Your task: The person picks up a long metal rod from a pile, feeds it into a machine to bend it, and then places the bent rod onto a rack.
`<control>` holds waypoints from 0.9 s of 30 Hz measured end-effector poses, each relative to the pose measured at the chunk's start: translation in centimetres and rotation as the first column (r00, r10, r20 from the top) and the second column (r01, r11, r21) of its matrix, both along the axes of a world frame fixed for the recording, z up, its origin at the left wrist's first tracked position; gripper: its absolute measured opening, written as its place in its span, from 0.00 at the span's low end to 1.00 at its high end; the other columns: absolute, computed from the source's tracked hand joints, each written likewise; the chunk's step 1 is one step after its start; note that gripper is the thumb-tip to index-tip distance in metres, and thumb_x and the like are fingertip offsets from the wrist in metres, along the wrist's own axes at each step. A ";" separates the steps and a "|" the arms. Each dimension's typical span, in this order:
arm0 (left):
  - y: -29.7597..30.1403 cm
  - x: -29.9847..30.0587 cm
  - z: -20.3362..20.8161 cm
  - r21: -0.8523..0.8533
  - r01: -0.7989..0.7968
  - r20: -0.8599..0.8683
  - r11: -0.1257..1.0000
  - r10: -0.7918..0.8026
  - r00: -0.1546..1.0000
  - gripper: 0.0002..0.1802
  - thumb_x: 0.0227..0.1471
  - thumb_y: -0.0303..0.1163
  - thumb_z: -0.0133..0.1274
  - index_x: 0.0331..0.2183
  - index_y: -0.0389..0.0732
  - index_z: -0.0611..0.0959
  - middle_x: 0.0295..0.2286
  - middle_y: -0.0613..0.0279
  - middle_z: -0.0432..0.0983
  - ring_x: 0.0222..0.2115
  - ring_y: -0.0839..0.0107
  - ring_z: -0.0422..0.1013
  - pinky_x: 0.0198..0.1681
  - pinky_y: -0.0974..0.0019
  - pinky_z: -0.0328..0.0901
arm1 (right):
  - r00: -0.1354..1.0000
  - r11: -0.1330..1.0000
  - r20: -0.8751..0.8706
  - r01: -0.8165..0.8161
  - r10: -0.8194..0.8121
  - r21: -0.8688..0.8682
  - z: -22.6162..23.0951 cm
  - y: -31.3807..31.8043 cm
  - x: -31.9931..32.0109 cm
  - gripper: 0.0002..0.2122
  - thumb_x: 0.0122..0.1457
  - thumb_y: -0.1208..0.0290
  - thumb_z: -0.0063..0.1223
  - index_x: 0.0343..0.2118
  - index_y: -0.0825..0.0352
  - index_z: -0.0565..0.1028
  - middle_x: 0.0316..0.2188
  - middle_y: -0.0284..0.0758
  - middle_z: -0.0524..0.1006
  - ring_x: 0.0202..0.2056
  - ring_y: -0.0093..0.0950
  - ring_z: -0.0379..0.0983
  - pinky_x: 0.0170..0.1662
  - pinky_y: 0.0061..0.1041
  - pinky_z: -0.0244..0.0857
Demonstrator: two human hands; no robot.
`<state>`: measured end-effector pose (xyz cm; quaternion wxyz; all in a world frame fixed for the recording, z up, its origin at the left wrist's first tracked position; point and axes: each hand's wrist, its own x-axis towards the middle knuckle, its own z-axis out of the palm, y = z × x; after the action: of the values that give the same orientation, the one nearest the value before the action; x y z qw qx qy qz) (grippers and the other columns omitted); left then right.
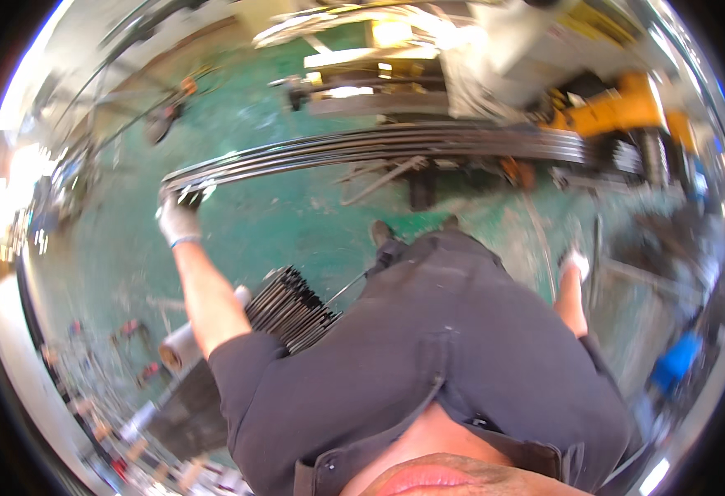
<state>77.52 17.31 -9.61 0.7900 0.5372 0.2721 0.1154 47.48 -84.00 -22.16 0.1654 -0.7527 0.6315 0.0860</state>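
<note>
Several long, dark metal bars (362, 147) run side by side across the view, from the left to an orange machine at the right. My left hand (180, 220), in a pale glove, is closed around the left end of these bars. My left arm is stretched out and away from my body. At my right side hangs my right hand (575, 263), also in a pale glove and well apart from the bars. Its fingers are smeared by motion, so I cannot make out their pose.
A stack of short dark metal pieces (292, 310) lies on the green floor (263, 223) by my left side, beside a wrapped roll (182, 345). The orange machine (622, 112) stands far right. A blue object (676, 362) sits at the lower right, and a stand (387, 178) is under the bars.
</note>
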 end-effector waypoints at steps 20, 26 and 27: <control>-33.3 -4.5 -6.9 -0.349 -0.387 -0.153 0.854 0.355 0.922 0.38 0.70 0.57 0.38 0.69 0.42 0.60 0.71 0.51 0.52 0.70 0.47 0.51 0.71 0.39 0.51 | 0.896 0.818 0.344 0.035 -0.279 0.574 -3.3 -11.8 8.9 0.19 0.64 0.55 0.61 0.46 0.70 0.80 0.26 0.35 0.79 0.22 0.27 0.75 0.28 0.30 0.72; -58.3 -7.7 -16.2 -0.262 0.109 -0.252 0.959 -0.177 0.951 0.22 0.66 0.48 0.44 0.52 0.43 0.71 0.55 0.55 0.66 0.57 0.54 0.65 0.60 0.47 0.63 | 0.930 0.866 0.038 -0.355 0.366 0.353 -6.5 -23.8 12.9 0.27 0.62 0.45 0.54 0.43 0.70 0.84 0.39 0.51 0.84 0.44 0.46 0.81 0.50 0.40 0.72; -61.5 -7.9 -16.7 -0.198 0.239 -0.267 0.951 -0.286 0.920 0.19 0.64 0.45 0.46 0.48 0.43 0.74 0.51 0.55 0.70 0.54 0.55 0.68 0.57 0.49 0.65 | 0.928 0.861 0.046 -0.362 0.371 0.359 -5.5 -24.0 13.3 0.27 0.61 0.45 0.54 0.44 0.70 0.84 0.40 0.52 0.84 0.48 0.48 0.80 0.53 0.41 0.71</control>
<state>69.64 -44.19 -26.27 0.7902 0.5143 0.3195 -0.0948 60.74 -107.95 -27.68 0.2737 -0.8144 0.4523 0.2394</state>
